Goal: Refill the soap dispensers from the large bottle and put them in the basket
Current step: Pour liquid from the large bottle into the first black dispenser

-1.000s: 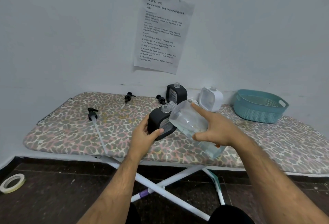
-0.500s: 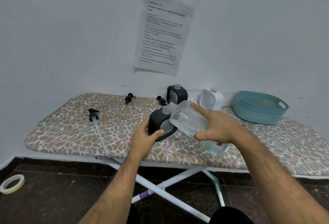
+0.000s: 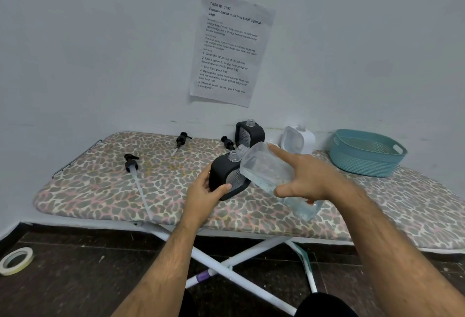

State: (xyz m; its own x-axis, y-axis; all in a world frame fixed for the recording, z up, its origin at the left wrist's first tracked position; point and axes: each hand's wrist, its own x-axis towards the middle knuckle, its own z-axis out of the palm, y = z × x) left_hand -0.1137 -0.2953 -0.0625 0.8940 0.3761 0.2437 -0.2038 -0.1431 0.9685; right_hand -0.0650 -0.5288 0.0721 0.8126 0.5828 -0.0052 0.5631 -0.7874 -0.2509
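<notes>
Clear plastic large refill bottle (image 3: 266,169), tilted at frame centre, was gripped by right hand (image 3: 310,178); left hand (image 3: 205,192) clasped black square soap dispenser (image 3: 226,178). Pour step underway; next: align necks w/ care. Teal basket (image 3: 364,163) sat right.

Only one thing I can read from here: the sheet (image 3: 231,47) taped to the wall.

Its header says "TASK ID 3797", and under it in bold "Portion mixed nuts into small ziplock bags". Two small paragraphs follow, too fine for me to read with confidence. Then I make out a numbered list: "1 Open the large bag of mixed nuts", "2 Use a spoon to scoop nuts and pour them into one small ziplock bag", "3 Seal the ziplock bag", "4 Repeat the same process to portion nuts into the remaining small ziplock bags and seal each one", "5 Place all sealed small ziplock bags into a storage box".
</notes>
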